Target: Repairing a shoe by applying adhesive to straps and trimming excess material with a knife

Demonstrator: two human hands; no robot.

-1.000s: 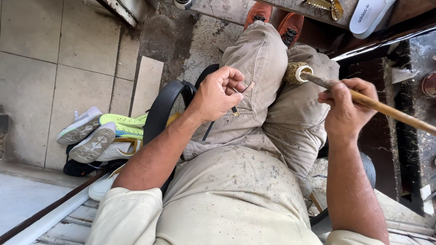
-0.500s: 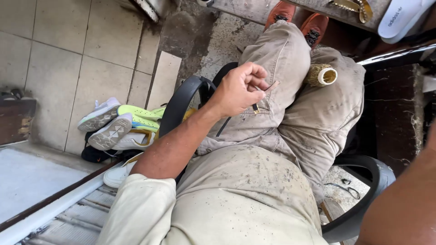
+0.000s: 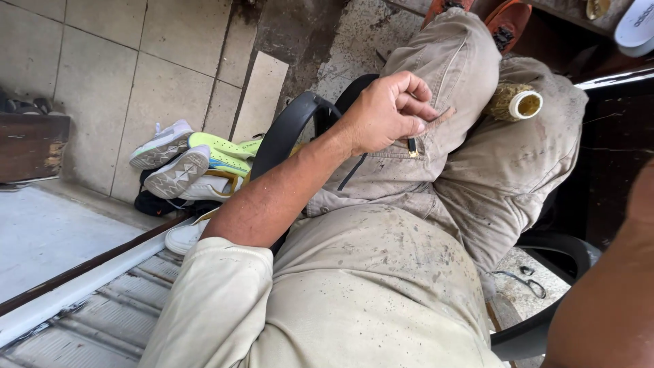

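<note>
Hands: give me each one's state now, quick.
Left hand: closed in a loose fist on the thigh, pinching something too small to identify.
Right hand: out of view; only the forearm shows.

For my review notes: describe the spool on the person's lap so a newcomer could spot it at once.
Start at the beige trousers filling the middle of the view. Go up to the left hand, closed into a loose fist on the thigh; the spool lies just beside it, between the legs. It is the only cylinder there, wound in yellowish thread, its pale hollow end facing the camera.

head cam — we look steeply down, close over our lap (image 3: 381, 272) | tiled floor (image 3: 102, 75) upper left of frame | single view, nothing shared
</note>
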